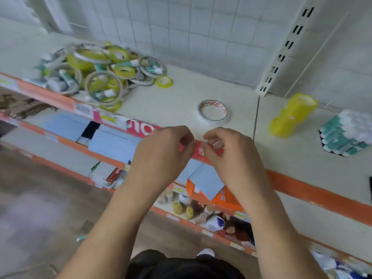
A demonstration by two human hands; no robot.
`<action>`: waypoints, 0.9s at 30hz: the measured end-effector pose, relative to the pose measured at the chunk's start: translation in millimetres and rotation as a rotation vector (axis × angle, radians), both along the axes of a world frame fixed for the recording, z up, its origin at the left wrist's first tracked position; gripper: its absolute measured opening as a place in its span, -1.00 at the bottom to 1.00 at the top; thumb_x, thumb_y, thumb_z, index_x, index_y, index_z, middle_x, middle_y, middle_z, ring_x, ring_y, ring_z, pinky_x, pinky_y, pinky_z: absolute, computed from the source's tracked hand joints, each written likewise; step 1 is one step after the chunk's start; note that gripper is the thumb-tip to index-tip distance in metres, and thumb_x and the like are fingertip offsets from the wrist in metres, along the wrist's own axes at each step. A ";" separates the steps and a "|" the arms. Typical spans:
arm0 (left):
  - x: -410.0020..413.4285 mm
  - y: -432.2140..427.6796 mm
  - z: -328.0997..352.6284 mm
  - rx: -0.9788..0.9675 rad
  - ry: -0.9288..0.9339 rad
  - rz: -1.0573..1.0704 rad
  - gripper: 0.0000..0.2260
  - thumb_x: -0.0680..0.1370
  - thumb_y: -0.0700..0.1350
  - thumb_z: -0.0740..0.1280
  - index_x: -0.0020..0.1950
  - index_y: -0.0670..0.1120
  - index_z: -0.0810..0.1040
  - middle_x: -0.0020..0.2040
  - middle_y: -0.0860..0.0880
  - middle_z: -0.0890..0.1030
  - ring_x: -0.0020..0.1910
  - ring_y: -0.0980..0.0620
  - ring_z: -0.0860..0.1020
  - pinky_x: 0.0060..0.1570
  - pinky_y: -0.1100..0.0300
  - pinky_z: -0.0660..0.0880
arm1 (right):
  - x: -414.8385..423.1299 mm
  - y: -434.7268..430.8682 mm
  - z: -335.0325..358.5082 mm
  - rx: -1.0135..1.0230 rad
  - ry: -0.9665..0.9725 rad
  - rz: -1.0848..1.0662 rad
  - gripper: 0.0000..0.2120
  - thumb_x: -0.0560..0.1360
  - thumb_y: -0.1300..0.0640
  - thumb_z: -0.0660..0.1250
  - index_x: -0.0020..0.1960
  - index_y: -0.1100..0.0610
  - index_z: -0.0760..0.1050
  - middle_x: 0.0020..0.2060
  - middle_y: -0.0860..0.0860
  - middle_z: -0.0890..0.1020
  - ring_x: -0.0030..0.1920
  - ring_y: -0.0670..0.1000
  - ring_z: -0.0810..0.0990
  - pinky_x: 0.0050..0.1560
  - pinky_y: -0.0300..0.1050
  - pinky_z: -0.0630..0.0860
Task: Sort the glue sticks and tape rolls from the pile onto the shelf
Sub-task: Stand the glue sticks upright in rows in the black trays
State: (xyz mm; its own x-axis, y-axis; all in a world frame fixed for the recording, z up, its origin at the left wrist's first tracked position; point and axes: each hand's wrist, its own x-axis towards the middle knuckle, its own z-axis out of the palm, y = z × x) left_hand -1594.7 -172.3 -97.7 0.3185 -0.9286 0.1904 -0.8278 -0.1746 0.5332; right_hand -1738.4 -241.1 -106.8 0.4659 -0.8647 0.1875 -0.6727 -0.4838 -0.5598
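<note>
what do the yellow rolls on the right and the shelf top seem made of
Yellow rolls: likely clear plastic tape, glossy; light passes through the yellow stack. Shelf top: looks like painted metal, matte off-white, with a seam between panels; the blur leaves it open.

A white tiled wall (181, 27) stands behind, with a slotted upright (285, 49) at the right. A red label (199, 152) sits at the front edge. The lower shelves (80, 147) hold blue packs (112, 141), an orange bag (225, 198), yellowish jars (181, 208) and a white bottle (216, 222). On the wooden floor (40, 198) is one white shoe (206, 252).
</note>
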 end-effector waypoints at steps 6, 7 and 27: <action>107.1 103.7 -18.6 0.054 -0.083 0.230 -0.89 0.57 0.04 0.28 -0.05 0.06 0.58 -0.08 0.13 0.60 -0.06 0.09 0.55 -0.20 0.14 0.46 | 120.8 65.1 -9.4 0.008 0.054 0.300 -0.77 0.53 0.02 0.37 0.17 0.03 0.58 0.03 -0.08 0.64 0.02 -0.06 0.57 0.04 -0.09 0.51; 122.0 119.8 -23.1 0.068 -0.088 0.269 -0.88 0.57 0.05 0.27 -0.04 0.07 0.57 -0.07 0.13 0.60 -0.06 0.09 0.54 -0.22 0.15 0.44 | 138.5 76.4 -12.4 0.019 0.059 0.335 -0.76 0.54 0.01 0.37 0.18 0.01 0.58 0.05 -0.09 0.63 0.02 -0.08 0.56 0.04 -0.11 0.50; 298.5 343.9 -125.5 0.339 0.051 0.951 -0.86 0.56 0.02 0.25 -0.06 0.03 0.58 -0.08 0.09 0.59 -0.07 0.05 0.55 -0.23 0.17 0.42 | 419.3 236.3 -119.8 0.157 0.292 1.047 -0.76 0.52 0.02 0.36 0.17 0.05 0.57 0.02 -0.04 0.63 0.04 0.00 0.57 0.04 -0.03 0.55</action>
State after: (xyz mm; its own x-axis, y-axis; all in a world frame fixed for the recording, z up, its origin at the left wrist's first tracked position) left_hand -1296.2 171.6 -223.2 0.9551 -0.2877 -0.0709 -0.2437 -0.8989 0.3642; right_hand -1319.0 -4.7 -226.6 0.9917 -0.0192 -0.1271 -0.0867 -0.8297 -0.5514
